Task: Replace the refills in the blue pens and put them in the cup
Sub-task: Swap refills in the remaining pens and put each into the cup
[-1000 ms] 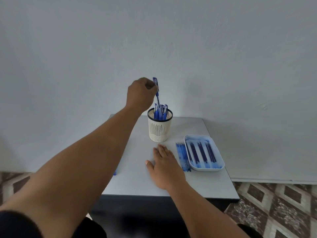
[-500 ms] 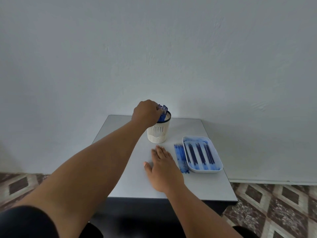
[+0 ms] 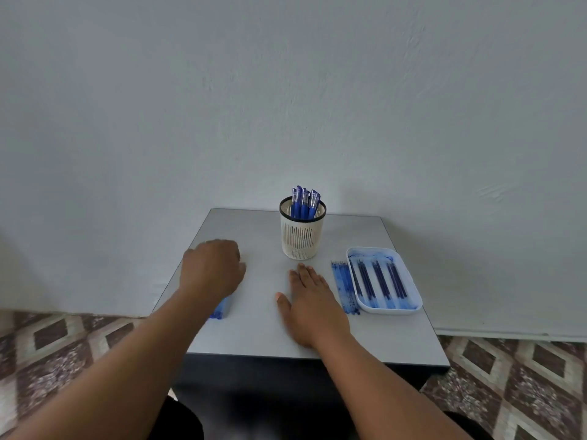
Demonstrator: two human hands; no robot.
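Observation:
A white slotted cup (image 3: 302,239) with a black rim stands at the back middle of the grey table (image 3: 397,341) and holds several blue pens (image 3: 304,203). My left hand (image 3: 211,269) hovers over the table's left side with fingers loosely curled, holding nothing that I can see. Under its wrist lie blue pens (image 3: 220,309), mostly hidden. My right hand (image 3: 309,304) rests flat on the table in front of the cup. A row of blue refills (image 3: 344,287) lies beside a white tray (image 3: 386,308) that holds several more refills.
A pale wall rises right behind the table. Patterned floor tiles (image 3: 524,385) show to the left and right. The table's front edge is dark, and my lap sits below it.
My left hand put a blue pen into the cup, let go, and pulled back left and down over the table. My right hand stayed flat.

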